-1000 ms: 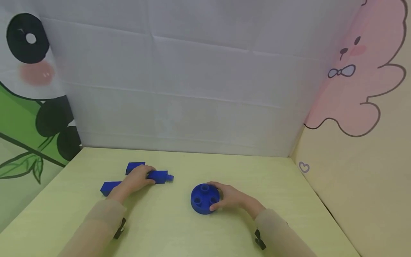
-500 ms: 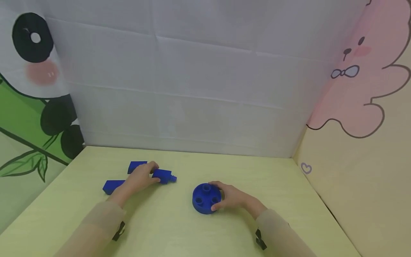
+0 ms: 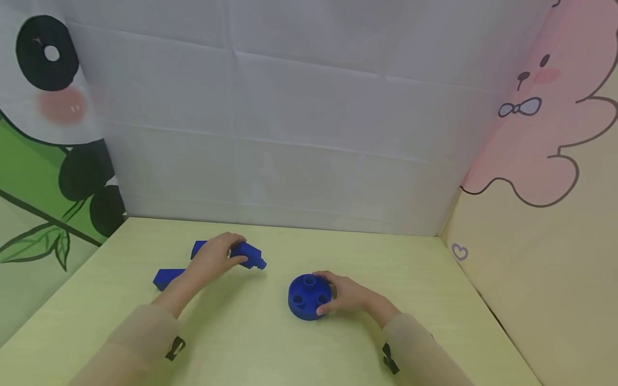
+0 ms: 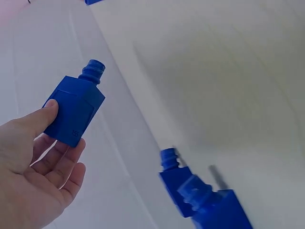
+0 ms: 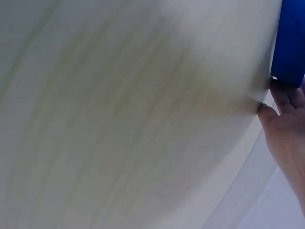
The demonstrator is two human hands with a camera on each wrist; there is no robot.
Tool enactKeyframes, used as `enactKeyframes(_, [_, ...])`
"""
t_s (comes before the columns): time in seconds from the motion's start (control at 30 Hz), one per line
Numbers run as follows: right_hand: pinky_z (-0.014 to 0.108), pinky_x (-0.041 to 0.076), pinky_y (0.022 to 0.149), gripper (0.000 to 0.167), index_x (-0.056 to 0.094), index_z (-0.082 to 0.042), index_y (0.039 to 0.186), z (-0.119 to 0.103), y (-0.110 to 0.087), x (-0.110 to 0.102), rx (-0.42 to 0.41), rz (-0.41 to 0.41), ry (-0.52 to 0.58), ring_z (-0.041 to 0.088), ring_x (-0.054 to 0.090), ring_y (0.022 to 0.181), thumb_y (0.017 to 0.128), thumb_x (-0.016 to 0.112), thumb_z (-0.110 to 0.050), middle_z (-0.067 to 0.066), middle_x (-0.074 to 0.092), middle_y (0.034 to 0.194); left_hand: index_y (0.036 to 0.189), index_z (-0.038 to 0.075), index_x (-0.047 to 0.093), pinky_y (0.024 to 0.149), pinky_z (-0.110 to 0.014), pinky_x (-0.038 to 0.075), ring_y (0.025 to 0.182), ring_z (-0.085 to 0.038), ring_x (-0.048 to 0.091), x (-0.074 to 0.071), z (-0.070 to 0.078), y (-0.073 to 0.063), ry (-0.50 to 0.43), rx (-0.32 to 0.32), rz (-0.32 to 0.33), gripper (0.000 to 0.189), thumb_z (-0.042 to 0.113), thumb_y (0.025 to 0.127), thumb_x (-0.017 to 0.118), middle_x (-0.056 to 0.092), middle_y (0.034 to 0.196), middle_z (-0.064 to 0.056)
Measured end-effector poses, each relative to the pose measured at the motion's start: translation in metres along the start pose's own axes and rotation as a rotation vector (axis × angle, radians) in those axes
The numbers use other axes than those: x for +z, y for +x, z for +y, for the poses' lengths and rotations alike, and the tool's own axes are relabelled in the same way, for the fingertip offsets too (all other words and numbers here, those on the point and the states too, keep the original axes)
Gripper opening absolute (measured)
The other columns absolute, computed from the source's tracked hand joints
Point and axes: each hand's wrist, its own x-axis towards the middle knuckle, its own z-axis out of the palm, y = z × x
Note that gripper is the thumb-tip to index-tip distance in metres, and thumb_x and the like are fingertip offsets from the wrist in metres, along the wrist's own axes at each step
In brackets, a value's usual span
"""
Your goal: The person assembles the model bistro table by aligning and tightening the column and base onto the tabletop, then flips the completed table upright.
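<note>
A blue block with a ribbed, screw-like neck [image 3: 247, 254] is pinched between the thumb and fingers of my left hand [image 3: 212, 261], above the table. In the head view its neck tilts down to the right; the left wrist view shows the block [image 4: 74, 107] and its neck plainly. My right hand [image 3: 350, 295] grips the right edge of a round blue base [image 3: 309, 297], thumb in front and fingers behind. Three round sockets show on top of this base, which sits on the table. Only a corner of the base [image 5: 288, 43] enters the right wrist view.
Two more blue blocks lie at the left, one nearer [image 3: 167, 279] and one farther [image 3: 198, 248], both partly behind my left arm. Their necks show in the left wrist view, on the near block [image 4: 223, 214] and far block [image 4: 176, 188]. A white sheet [image 3: 289, 134] closes the back.
My left hand has lifted the blue block off the table, moved slightly right and tipped its neck downward. My right hand and the round base have stayed in place.
</note>
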Motion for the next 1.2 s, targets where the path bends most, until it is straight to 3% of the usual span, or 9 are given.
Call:
enactKeyframes(0.27, [0.052, 0.035, 0.104, 0.088, 0.033, -0.028, 0.144, 0.001, 0.000, 0.000, 0.000, -0.001, 0.005, 0.030, 0.039, 0.133, 0.072, 0.078, -0.049, 0.003, 0.043, 0.144, 0.121, 0.004, 0.061, 0.089, -0.045, 0.049, 0.106, -0.030, 0.060, -0.006, 0.032, -0.007, 0.006, 0.097, 0.047, 0.044, 0.023, 0.083, 0.073, 0.061, 0.117, -0.013])
enactKeyframes(0.63, [0.050, 0.037, 0.103, 0.087, 0.033, -0.029, 0.144, 0.000, 0.002, 0.000, 0.018, -0.006, 0.004, 0.027, 0.041, 0.131, 0.072, 0.078, -0.048, 0.002, 0.044, 0.142, 0.115, 0.010, 0.065, 0.080, -0.035, 0.053, 0.093, -0.019, 0.062, 0.009, 0.061, -0.019, 0.013, 0.326, 0.159, 0.043, 0.020, 0.076, 0.079, 0.064, 0.103, -0.003])
enactKeyframes(0.87, [0.050, 0.036, 0.103, 0.086, 0.033, -0.028, 0.144, -0.002, 0.003, -0.001, 0.030, -0.021, 0.003, 0.025, 0.043, 0.129, 0.073, 0.077, -0.049, 0.002, 0.046, 0.141, 0.115, 0.015, 0.065, 0.080, -0.034, 0.051, 0.092, -0.014, 0.059, 0.024, 0.071, -0.022, 0.009, 0.414, 0.149, 0.043, 0.019, 0.075, 0.080, 0.062, 0.104, 0.002])
enactKeyframes(1.2, [0.048, 0.037, 0.102, 0.085, 0.034, -0.029, 0.143, 0.002, 0.004, -0.001, 0.022, -0.027, 0.014, 0.024, 0.044, 0.127, 0.073, 0.078, -0.048, 0.001, 0.047, 0.139, 0.116, 0.014, 0.065, 0.080, -0.034, 0.051, 0.094, -0.017, 0.057, 0.041, 0.076, -0.019, 0.033, 0.574, 0.106, 0.043, 0.015, 0.075, 0.079, 0.060, 0.107, -0.002])
